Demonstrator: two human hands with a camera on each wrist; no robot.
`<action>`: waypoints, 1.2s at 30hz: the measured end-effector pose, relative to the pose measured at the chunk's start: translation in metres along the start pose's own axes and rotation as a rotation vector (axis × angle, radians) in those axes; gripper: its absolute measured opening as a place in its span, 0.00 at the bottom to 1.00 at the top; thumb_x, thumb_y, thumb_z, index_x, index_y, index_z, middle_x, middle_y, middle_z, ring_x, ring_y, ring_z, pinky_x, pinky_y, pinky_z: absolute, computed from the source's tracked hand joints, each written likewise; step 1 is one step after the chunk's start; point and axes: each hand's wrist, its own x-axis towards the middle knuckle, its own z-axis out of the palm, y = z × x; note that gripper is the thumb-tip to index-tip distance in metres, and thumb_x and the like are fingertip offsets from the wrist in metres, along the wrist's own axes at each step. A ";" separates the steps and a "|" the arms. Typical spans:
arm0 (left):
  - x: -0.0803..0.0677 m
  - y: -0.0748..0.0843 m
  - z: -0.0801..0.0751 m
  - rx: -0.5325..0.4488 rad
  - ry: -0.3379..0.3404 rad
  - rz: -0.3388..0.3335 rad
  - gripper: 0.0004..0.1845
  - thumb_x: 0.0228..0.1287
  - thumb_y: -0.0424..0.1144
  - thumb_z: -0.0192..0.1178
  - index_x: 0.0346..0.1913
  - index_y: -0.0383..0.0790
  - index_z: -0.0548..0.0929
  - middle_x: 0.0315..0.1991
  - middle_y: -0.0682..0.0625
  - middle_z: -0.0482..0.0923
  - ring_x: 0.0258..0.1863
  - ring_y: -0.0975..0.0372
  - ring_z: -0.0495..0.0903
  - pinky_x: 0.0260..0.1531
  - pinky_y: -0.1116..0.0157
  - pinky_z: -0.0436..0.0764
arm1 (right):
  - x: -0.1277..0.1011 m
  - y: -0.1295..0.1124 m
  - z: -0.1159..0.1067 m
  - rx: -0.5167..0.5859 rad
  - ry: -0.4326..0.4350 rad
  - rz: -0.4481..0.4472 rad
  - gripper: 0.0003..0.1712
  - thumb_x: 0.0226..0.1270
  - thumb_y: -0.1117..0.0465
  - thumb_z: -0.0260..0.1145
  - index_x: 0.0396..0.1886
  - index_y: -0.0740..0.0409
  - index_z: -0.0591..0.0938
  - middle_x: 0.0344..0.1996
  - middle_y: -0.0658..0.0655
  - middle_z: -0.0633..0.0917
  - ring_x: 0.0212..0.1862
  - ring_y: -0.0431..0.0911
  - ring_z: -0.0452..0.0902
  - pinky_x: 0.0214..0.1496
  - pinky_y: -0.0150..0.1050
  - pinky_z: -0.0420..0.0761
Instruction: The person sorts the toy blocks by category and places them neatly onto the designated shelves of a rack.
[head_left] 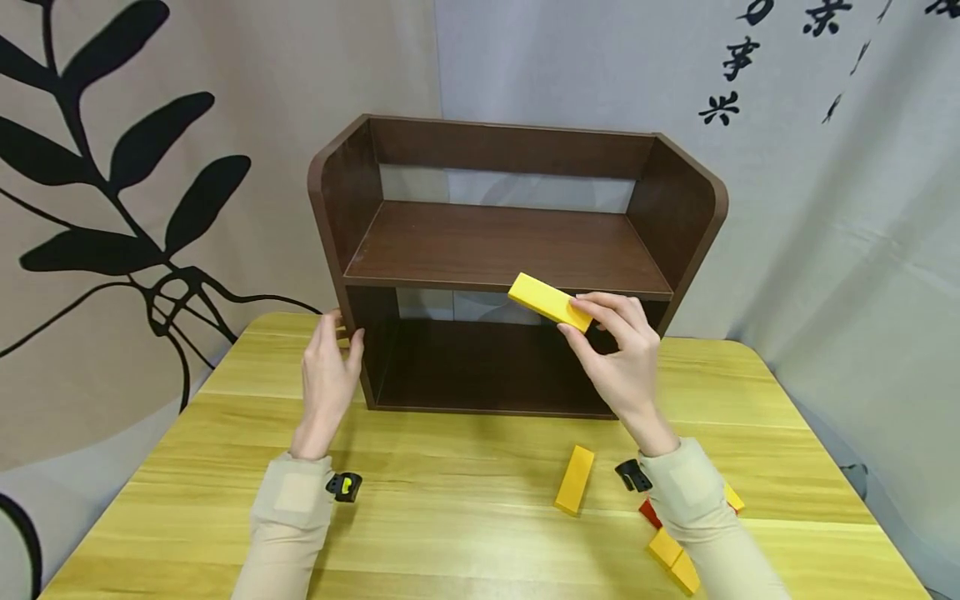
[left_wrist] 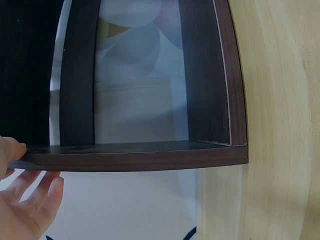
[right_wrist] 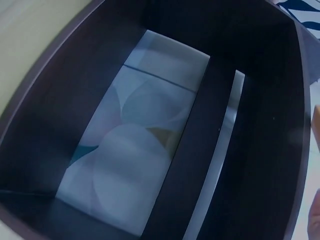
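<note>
A dark brown two-tier wooden shelf (head_left: 495,242) stands on the table. My left hand (head_left: 327,371) grips its left side panel (head_left: 335,225); in the left wrist view the thumb (left_wrist: 15,148) lies on one face and the fingers (left_wrist: 42,200) on the other. Between thumb and fingers, my right hand (head_left: 618,346) pinches one end of a yellow block (head_left: 550,301), held up in front of the shelf's middle board. At the right edge of the right wrist view, only slivers of that hand (right_wrist: 314,220) and the block (right_wrist: 316,122) show.
A loose yellow block (head_left: 574,480) lies on the wooden table (head_left: 450,500) before the shelf. Further right, more yellow blocks (head_left: 665,548) and a red piece (head_left: 650,512) are partly hidden by the right sleeve (head_left: 697,500). Pale curtains (head_left: 825,208) hang behind.
</note>
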 end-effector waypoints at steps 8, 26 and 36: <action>0.000 0.000 0.000 0.001 -0.002 -0.008 0.15 0.65 0.33 0.59 0.50 0.28 0.73 0.43 0.33 0.78 0.35 0.41 0.81 0.29 0.50 0.81 | 0.019 -0.007 0.033 -0.044 0.021 -0.037 0.15 0.48 0.65 0.76 0.39 0.63 0.87 0.39 0.61 0.86 0.40 0.54 0.74 0.43 0.35 0.70; -0.001 -0.001 0.000 0.007 0.009 0.012 0.15 0.65 0.33 0.59 0.50 0.28 0.73 0.43 0.32 0.78 0.36 0.41 0.81 0.28 0.49 0.80 | 0.045 -0.027 0.087 -0.185 -0.075 0.056 0.11 0.55 0.60 0.73 0.37 0.60 0.87 0.40 0.56 0.85 0.42 0.52 0.74 0.42 0.49 0.65; 0.000 -0.001 0.001 0.006 0.014 0.022 0.15 0.64 0.32 0.59 0.50 0.28 0.73 0.42 0.32 0.78 0.37 0.41 0.81 0.29 0.48 0.79 | 0.052 -0.042 0.098 -0.313 -0.188 0.157 0.11 0.58 0.56 0.71 0.39 0.54 0.87 0.40 0.54 0.84 0.42 0.51 0.76 0.44 0.51 0.64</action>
